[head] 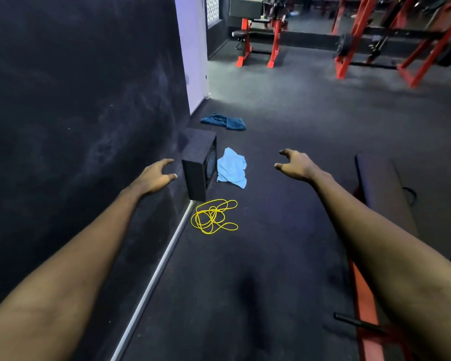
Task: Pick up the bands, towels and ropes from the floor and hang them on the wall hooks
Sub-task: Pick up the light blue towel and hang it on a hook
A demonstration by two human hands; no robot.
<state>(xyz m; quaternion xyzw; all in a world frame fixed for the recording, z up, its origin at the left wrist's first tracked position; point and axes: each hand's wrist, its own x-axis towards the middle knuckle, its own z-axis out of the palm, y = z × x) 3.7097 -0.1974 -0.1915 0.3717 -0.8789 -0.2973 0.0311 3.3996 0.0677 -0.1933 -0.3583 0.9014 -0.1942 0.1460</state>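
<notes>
A tangled yellow rope [214, 216] lies on the dark floor near the base of the wall. Beyond it a light blue towel [231, 168] is crumpled beside a black speaker box. Farther off, a dark blue towel [224, 121] lies flat near the wall corner. My left hand [155, 175] is stretched forward at the left, fingers apart, holding nothing, close to the wall. My right hand [296, 165] reaches forward at the right, fingers spread and curled, empty. Both hands are above the floor, short of the towels. No wall hooks are visible.
A black speaker box [199, 165] stands against the dark wall [76, 113]. A black padded bench [383, 194] with a red frame runs along the right. Red gym machines [261, 35] stand at the back. A metal strip [154, 277] edges the floor.
</notes>
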